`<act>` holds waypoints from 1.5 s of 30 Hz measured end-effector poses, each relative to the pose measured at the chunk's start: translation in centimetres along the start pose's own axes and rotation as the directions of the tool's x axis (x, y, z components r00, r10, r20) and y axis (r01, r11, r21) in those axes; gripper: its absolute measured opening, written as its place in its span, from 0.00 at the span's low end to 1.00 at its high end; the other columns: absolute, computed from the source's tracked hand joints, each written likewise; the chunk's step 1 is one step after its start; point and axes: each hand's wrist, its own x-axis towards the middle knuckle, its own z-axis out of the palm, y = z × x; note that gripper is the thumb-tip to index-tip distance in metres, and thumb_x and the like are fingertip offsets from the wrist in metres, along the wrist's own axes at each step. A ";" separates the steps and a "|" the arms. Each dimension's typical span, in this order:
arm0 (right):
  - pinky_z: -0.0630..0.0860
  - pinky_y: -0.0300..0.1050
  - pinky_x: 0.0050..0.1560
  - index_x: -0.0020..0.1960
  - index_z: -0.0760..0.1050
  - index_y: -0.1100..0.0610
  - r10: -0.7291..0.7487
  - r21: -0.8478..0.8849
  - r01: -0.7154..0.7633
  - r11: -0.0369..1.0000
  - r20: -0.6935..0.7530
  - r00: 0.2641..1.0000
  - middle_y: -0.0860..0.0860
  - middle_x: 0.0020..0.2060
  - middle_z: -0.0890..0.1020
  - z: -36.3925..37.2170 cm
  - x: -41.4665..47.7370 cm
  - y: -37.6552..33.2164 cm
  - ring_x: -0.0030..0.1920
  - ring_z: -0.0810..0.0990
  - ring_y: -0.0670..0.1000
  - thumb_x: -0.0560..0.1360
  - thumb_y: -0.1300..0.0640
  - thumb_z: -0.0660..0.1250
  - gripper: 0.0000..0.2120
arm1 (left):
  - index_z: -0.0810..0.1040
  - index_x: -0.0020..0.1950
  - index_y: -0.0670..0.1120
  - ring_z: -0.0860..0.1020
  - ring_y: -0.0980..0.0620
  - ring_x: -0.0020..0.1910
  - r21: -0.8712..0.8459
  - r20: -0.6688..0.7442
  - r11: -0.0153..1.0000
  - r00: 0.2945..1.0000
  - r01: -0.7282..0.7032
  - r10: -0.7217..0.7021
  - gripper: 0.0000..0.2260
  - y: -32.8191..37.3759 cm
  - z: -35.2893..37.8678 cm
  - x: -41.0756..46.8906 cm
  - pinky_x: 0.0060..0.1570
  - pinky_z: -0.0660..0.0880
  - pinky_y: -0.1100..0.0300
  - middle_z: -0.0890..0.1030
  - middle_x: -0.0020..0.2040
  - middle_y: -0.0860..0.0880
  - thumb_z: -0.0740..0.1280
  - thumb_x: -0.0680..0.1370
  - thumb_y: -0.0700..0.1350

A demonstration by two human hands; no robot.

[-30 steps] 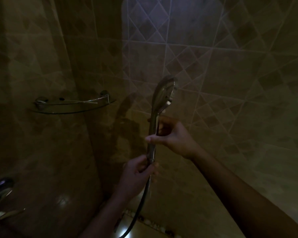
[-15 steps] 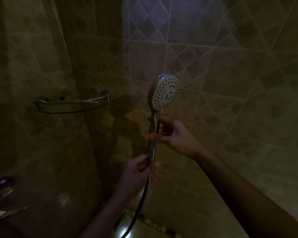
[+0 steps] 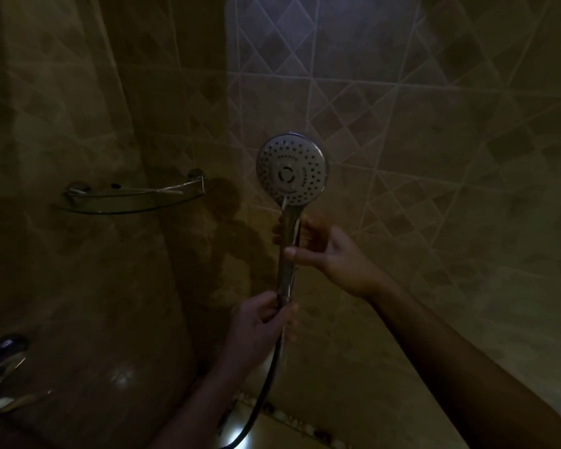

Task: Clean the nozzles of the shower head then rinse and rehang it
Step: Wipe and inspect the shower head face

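Left hand (image 3: 259, 322) is wrapped tight round the bottom of the handle and the right hand (image 3: 329, 254) pinches it higher up, so the one shower head (image 3: 291, 170) stands upright, nozzles facing me, in a dim tiled shower corner with one glass corner shelf (image 3: 133, 197) and one hose (image 3: 263, 393) hanging down.

The chrome shower head (image 3: 291, 171) stands upright, round nozzle face toward the camera (hose (image 3: 262, 393) trailing below).
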 end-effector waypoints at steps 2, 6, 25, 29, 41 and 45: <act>0.80 0.54 0.63 0.63 0.75 0.58 0.032 0.068 -0.034 0.997 0.032 0.999 0.59 0.60 0.83 -0.1 -0.1 0.0 0.61 0.82 0.57 0.76 0.68 0.69 0.17 | 0.84 0.44 0.49 0.83 0.49 0.30 -0.003 -0.003 1.000 1.000 0.010 -0.010 0.04 -0.1 0.0 0.0 0.31 0.80 0.55 0.85 0.34 0.44 0.72 0.76 0.41; 0.80 0.60 0.56 0.64 0.74 0.59 0.007 -0.027 -0.008 1.000 -0.051 0.999 0.64 0.54 0.81 -0.1 0.0 0.2 0.55 0.82 0.62 0.72 0.66 0.75 0.22 | 0.85 0.46 0.52 0.84 0.47 0.34 -0.008 -0.013 1.000 1.000 0.003 -0.003 0.07 -0.4 -0.1 -0.3 0.38 0.82 0.42 0.85 0.36 0.42 0.74 0.75 0.40; 0.75 0.60 0.59 0.61 0.75 0.67 -0.040 -0.021 0.041 0.999 0.051 0.998 0.75 0.55 0.76 -0.1 -0.1 1.4 0.52 0.77 0.57 0.73 0.60 0.75 0.20 | 0.84 0.44 0.49 0.82 0.52 0.32 0.049 0.014 0.999 1.000 0.007 -0.008 0.03 -0.5 1.0 -1.4 0.34 0.77 0.56 0.85 0.35 0.42 0.72 0.76 0.47; 0.76 0.51 0.47 0.56 0.74 0.68 -0.004 -0.073 0.004 0.997 0.003 1.000 0.61 0.42 0.77 0.0 -0.4 1.1 0.43 0.76 0.56 0.72 0.65 0.76 0.17 | 0.85 0.45 0.49 0.83 0.49 0.33 0.047 -0.002 0.999 1.000 -0.001 0.001 0.02 -0.6 1.0 -1.5 0.36 0.80 0.49 0.85 0.35 0.43 0.72 0.76 0.45; 0.81 0.65 0.54 0.57 0.77 0.63 -0.022 -0.096 0.020 0.995 -0.026 0.999 0.66 0.48 0.82 0.2 -0.6 1.3 0.51 0.84 0.63 0.71 0.61 0.77 0.17 | 0.83 0.40 0.49 0.81 0.49 0.32 0.050 0.000 0.999 1.000 -0.017 0.017 0.06 -1.0 0.7 -1.4 0.34 0.76 0.51 0.83 0.35 0.38 0.73 0.74 0.49; 0.78 0.54 0.40 0.52 0.75 0.64 -0.078 -0.185 0.065 0.981 -0.067 0.995 0.56 0.36 0.78 0.6 -0.6 1.4 0.36 0.78 0.54 0.70 0.59 0.79 0.17 | 0.82 0.37 0.49 0.81 0.50 0.30 0.059 0.002 0.998 1.000 -0.028 0.028 0.08 -1.0 0.7 -1.6 0.32 0.77 0.53 0.83 0.32 0.42 0.74 0.74 0.50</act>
